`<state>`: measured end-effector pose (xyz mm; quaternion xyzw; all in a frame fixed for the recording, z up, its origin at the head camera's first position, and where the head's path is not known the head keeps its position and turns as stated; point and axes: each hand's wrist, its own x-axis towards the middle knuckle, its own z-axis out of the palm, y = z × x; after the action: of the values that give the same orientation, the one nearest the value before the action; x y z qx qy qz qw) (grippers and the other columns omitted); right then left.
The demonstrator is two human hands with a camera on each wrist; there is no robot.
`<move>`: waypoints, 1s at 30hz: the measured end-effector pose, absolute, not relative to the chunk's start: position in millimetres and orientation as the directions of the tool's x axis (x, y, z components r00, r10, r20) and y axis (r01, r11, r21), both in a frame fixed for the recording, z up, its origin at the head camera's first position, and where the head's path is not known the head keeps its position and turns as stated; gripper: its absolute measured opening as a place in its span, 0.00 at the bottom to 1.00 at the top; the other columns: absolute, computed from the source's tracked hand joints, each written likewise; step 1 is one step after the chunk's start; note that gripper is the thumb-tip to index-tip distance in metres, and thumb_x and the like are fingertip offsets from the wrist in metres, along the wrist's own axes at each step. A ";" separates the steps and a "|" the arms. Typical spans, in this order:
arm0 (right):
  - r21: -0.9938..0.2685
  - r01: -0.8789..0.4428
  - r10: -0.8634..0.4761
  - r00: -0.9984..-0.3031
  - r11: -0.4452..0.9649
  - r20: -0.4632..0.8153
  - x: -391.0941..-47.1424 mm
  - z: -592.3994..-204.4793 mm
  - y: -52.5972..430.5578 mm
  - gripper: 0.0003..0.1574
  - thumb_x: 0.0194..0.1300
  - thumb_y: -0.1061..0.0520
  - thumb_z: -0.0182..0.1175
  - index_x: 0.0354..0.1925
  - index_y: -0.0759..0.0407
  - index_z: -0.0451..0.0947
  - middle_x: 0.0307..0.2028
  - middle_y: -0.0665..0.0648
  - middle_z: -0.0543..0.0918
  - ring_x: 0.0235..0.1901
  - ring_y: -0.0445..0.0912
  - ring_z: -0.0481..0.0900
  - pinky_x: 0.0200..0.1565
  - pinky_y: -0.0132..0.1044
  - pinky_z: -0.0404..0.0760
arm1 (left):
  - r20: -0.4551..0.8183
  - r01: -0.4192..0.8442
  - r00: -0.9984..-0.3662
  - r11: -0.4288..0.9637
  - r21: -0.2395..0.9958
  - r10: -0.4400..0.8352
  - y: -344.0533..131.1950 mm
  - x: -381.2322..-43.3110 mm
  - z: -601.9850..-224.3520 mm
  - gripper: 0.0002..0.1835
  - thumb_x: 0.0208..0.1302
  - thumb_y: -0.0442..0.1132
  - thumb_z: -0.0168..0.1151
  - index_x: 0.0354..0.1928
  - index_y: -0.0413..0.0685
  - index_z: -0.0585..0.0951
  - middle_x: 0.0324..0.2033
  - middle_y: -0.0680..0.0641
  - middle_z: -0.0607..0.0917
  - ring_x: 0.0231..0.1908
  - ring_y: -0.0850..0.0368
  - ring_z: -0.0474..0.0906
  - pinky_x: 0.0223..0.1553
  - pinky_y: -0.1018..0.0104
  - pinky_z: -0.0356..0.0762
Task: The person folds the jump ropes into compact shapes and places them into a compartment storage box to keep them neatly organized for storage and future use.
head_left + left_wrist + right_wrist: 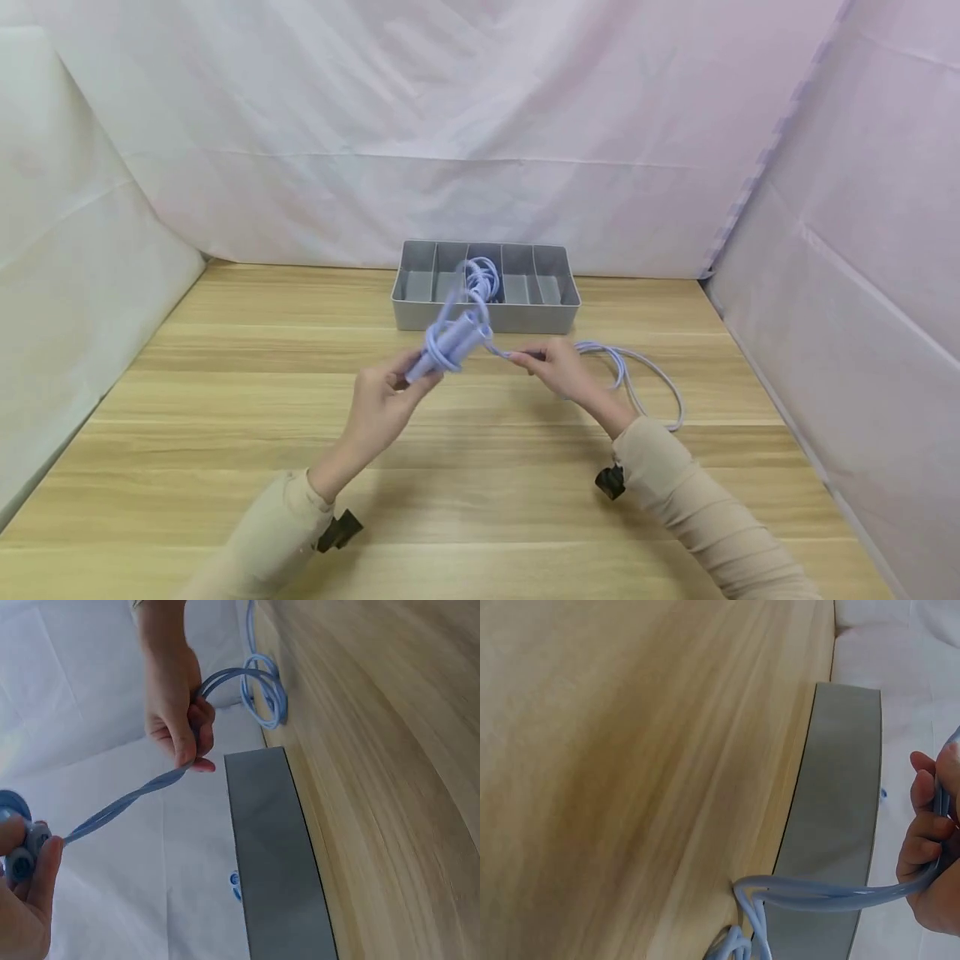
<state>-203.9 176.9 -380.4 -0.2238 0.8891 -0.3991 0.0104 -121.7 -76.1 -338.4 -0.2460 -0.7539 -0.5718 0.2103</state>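
Note:
My left hand (375,407) grips the two side-by-side pale blue handles of a jump rope (456,340), held above the table with a few turns of cord around them. To the right, my right hand (558,367) pinches the doubled cord, its fingers (922,838) curled round the strands. Between the hands the cord (127,801) runs taut and slightly twisted in the left wrist view. Past the right hand, its loose loops (678,404) lie on the table. A blurred loop rises near the handles; the left palm is partly hidden.
Behind the hands, a grey tray (487,319) with several compartments stands near the back curtain. Its middle compartment holds another pale blue coiled cord (483,277), partly behind the raised loop. White cloth walls (847,250) border the wooden table (225,400).

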 end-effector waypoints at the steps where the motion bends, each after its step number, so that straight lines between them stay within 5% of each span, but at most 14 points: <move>1: -0.716 -0.391 -0.417 -0.896 0.579 0.152 -202.0 -380.6 175.3 0.15 0.62 0.52 0.57 0.36 0.62 0.83 0.20 0.61 0.80 0.15 0.39 0.66 0.16 0.29 0.64 | 0.573 0.578 -0.815 0.186 0.794 0.090 -76.9 -124.1 -338.2 0.16 0.51 0.22 0.61 0.45 0.28 0.77 0.38 0.34 0.82 0.34 0.59 0.82 0.32 0.70 0.80; 8: -0.562 -0.539 -0.488 -0.835 0.628 0.255 -183.2 -371.5 165.2 0.13 0.62 0.52 0.57 0.35 0.57 0.84 0.20 0.52 0.81 0.16 0.37 0.67 0.20 0.30 0.68 | 0.383 0.387 -0.908 0.011 0.922 -0.171 -82.1 -141.6 -338.1 0.17 0.55 0.22 0.56 0.49 0.25 0.73 0.43 0.30 0.79 0.37 0.66 0.81 0.38 0.70 0.78; 13: -0.192 -0.756 -0.628 -0.635 0.626 0.451 -167.3 -360.5 156.5 0.09 0.58 0.51 0.61 0.33 0.54 0.83 0.27 0.47 0.84 0.24 0.38 0.79 0.26 0.32 0.76 | 0.287 0.305 -0.915 -0.021 0.952 -0.283 -84.8 -153.0 -343.2 0.16 0.57 0.24 0.57 0.48 0.25 0.73 0.42 0.29 0.79 0.34 0.65 0.82 0.36 0.71 0.78; 19: 0.143 -0.818 -0.735 -0.407 0.558 0.542 -156.6 -350.3 151.3 0.13 0.56 0.47 0.60 0.33 0.56 0.80 0.19 0.46 0.76 0.15 0.36 0.70 0.15 0.27 0.68 | 0.287 0.262 -0.898 0.120 0.958 -0.334 -92.2 -164.8 -352.5 0.15 0.55 0.27 0.60 0.45 0.27 0.76 0.38 0.32 0.81 0.29 0.67 0.81 0.31 0.75 0.78; 22: 0.211 -0.821 -0.764 -0.356 0.531 0.539 -154.1 -346.0 152.0 0.13 0.57 0.48 0.59 0.30 0.56 0.77 0.17 0.47 0.70 0.14 0.37 0.63 0.14 0.26 0.63 | 0.325 0.260 -0.887 0.227 0.938 -0.327 -95.6 -166.6 -356.1 0.15 0.53 0.29 0.63 0.45 0.29 0.78 0.34 0.34 0.83 0.26 0.67 0.81 0.24 0.79 0.76; 30: 0.335 -0.837 -0.858 -0.268 0.432 0.438 -148.5 -337.4 148.1 0.14 0.57 0.47 0.59 0.27 0.55 0.72 0.17 0.48 0.68 0.16 0.40 0.65 0.16 0.27 0.64 | 0.369 0.221 -0.896 0.473 0.853 -0.248 -98.1 -169.1 -361.7 0.15 0.52 0.34 0.64 0.42 0.33 0.81 0.27 0.39 0.85 0.16 0.72 0.73 0.16 0.78 0.68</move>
<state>-148.5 148.1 -337.4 -0.5326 0.7959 0.0183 -0.2874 -169.1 -98.1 -361.7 0.0082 -0.8274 -0.5131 0.2281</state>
